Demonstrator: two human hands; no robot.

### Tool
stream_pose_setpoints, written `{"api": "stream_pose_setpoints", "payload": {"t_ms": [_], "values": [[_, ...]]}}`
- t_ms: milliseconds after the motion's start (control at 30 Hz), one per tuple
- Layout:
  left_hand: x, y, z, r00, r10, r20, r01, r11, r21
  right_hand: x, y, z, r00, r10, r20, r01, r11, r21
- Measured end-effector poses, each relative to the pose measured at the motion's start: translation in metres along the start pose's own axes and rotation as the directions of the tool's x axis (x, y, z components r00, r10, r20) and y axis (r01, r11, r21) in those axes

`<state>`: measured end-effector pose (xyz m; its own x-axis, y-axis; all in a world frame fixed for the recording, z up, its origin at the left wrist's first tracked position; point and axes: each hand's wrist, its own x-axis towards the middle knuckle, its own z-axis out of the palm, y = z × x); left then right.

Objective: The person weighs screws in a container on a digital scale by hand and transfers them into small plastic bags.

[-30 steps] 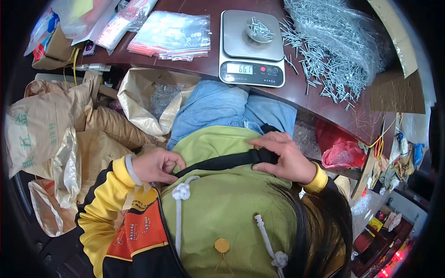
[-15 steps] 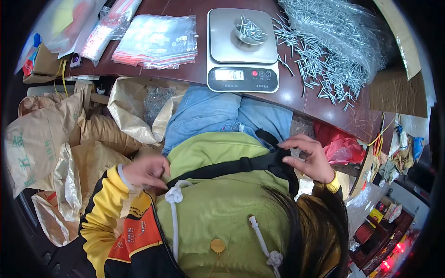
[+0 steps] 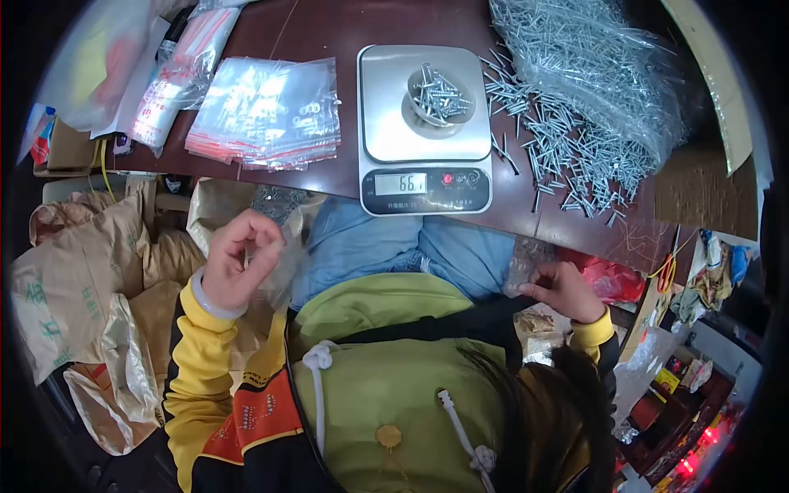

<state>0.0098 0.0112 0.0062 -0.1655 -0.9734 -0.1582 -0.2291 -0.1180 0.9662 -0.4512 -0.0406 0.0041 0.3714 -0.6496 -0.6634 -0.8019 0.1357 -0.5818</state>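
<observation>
My left hand (image 3: 240, 267), a pale bangle on its wrist, is raised below the table edge with fingers curled toward the thumb. Translucent film shows beside its fingertips; whether they hold it I cannot tell. My right hand (image 3: 563, 292) is closed at the right of my lap, thumb against fingers, near clear plastic. What it grips is hidden. A black strap (image 3: 411, 330) crosses my green top. Ahead on the table, a digital scale (image 3: 378, 123) reads about 66.1. On it rests a small bowl (image 3: 415, 105) of nails (image 3: 444, 90).
Left of the scale lies a stack of clear zip bags (image 3: 267, 111). Loose nails (image 3: 567, 156) spill from a large plastic bag (image 3: 592, 66) at the right. Brown paper sacks (image 3: 82, 271) stand at the lower left, and a red plastic bag (image 3: 612, 279) lies under the table's right side.
Both hands have come away from the black strap at my waist. My left hand has risen toward the table; my right has closed and lowered slightly. The table sits lower in view.
</observation>
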Motion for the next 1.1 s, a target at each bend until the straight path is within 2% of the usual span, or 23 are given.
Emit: {"api": "stream_pose_setpoints", "payload": {"t_ms": [67, 100, 133, 167, 233, 267, 333, 367, 400, 467, 567, 667, 767, 800, 867, 900, 967, 1000, 1033, 1067, 1100], "values": [[0.008, 0.014, 0.002, 0.993, 0.108, 0.038, -0.111, 0.989, 0.099, 0.003, -0.007, -0.006, 0.991, -0.09, -0.101, 0.088, 0.996, -0.026], [0.017, 0.017, 0.009, 0.955, 0.275, 0.106, -0.292, 0.932, 0.215, 0.004, -0.016, -0.009, 0.979, -0.137, -0.15, 0.132, 0.99, -0.042], [0.024, 0.022, 0.018, 0.929, 0.329, 0.168, -0.362, 0.901, 0.24, 0.005, -0.026, -0.013, 0.963, -0.185, -0.197, 0.176, 0.983, -0.062], [0.031, 0.027, 0.029, 0.896, 0.378, 0.231, -0.432, 0.863, 0.262, 0.009, -0.04, -0.016, 0.916, -0.346, -0.201, 0.331, 0.938, -0.104], [0.044, 0.033, 0.053, 0.826, 0.445, 0.347, -0.538, 0.805, 0.25, 0.015, -0.08, -0.015, 0.816, -0.542, -0.201, 0.545, 0.837, -0.043], [0.048, 0.033, 0.065, 0.791, 0.466, 0.396, -0.574, 0.79, 0.217, 0.02, -0.092, -0.009, 0.76, -0.627, -0.169, 0.641, 0.767, 0.034], [0.055, 0.042, 0.086, 0.73, 0.509, 0.456, -0.638, 0.748, 0.186, 0.03, -0.12, -0.001, 0.677, -0.735, -0.044, 0.733, 0.668, 0.128], [0.057, 0.045, 0.091, 0.696, 0.529, 0.485, -0.668, 0.725, 0.168, 0.035, -0.124, 0.003, 0.698, -0.715, 0.032, 0.704, 0.694, 0.153], [0.058, 0.045, 0.093, 0.68, 0.586, 0.441, -0.693, 0.711, 0.123, 0.041, -0.125, 0.007, 0.713, -0.692, 0.109, 0.672, 0.72, 0.175], [0.061, 0.043, 0.096, 0.637, 0.689, 0.345, -0.743, 0.668, 0.037, 0.052, -0.122, 0.01, 0.647, -0.753, 0.123, 0.741, 0.658, 0.131], [0.059, 0.041, 0.077, 0.652, 0.657, 0.378, -0.711, 0.703, 0.003, 0.059, -0.118, 0.006, 0.583, -0.808, 0.081, 0.806, 0.588, 0.07], [0.062, 0.033, 0.074, 0.716, 0.605, 0.348, -0.629, 0.775, -0.053, 0.058, -0.115, 0.002, 0.558, -0.829, 0.044, 0.829, 0.559, 0.015], [0.069, 0.057, 0.081, 0.874, 0.466, 0.136, -0.457, 0.884, -0.094, 0.048, -0.124, -0.004, 0.567, -0.819, 0.086, 0.824, 0.562, -0.079], [0.07, 0.057, 0.084, 0.89, 0.404, 0.214, -0.372, 0.912, -0.172, 0.046, -0.128, -0.005, 0.573, -0.812, 0.111, 0.819, 0.563, -0.115], [0.07, 0.057, 0.087, 0.881, 0.287, 0.376, -0.178, 0.938, -0.298, 0.05, -0.134, 0.001, 0.516, -0.85, 0.105, 0.855, 0.503, -0.131], [0.067, 0.052, 0.089, 0.891, 0.236, 0.389, -0.113, 0.943, -0.314, 0.052, -0.134, 0.003, 0.486, -0.868, 0.101, 0.871, 0.471, -0.138], [0.063, 0.036, 0.09, 0.898, 0.135, 0.418, 0.018, 0.939, -0.343, 0.057, -0.13, 0.002, 0.466, -0.883, -0.054, 0.876, 0.469, -0.115], [0.062, 0.034, 0.085, 0.913, 0.149, 0.38, 0.014, 0.919, -0.393, 0.059, -0.128, -0.002, 0.454, -0.881, -0.132, 0.877, 0.468, -0.104], [0.063, 0.033, 0.077, 0.927, 0.16, 0.34, 0.008, 0.896, -0.444, 0.059, -0.128, -0.014, 0.523, -0.825, -0.213, 0.822, 0.555, -0.131], [0.062, 0.031, 0.071, 0.939, 0.169, 0.3, 0.001, 0.87, -0.493, 0.058, -0.121, -0.027, 0.591, -0.748, -0.301, 0.714, 0.659, -0.236], [0.061, 0.029, 0.067, 0.958, 0.162, 0.239, -0.027, 0.875, -0.484, 0.063, -0.109, -0.037, 0.649, -0.636, -0.416, 0.542, 0.771, -0.334]]}}
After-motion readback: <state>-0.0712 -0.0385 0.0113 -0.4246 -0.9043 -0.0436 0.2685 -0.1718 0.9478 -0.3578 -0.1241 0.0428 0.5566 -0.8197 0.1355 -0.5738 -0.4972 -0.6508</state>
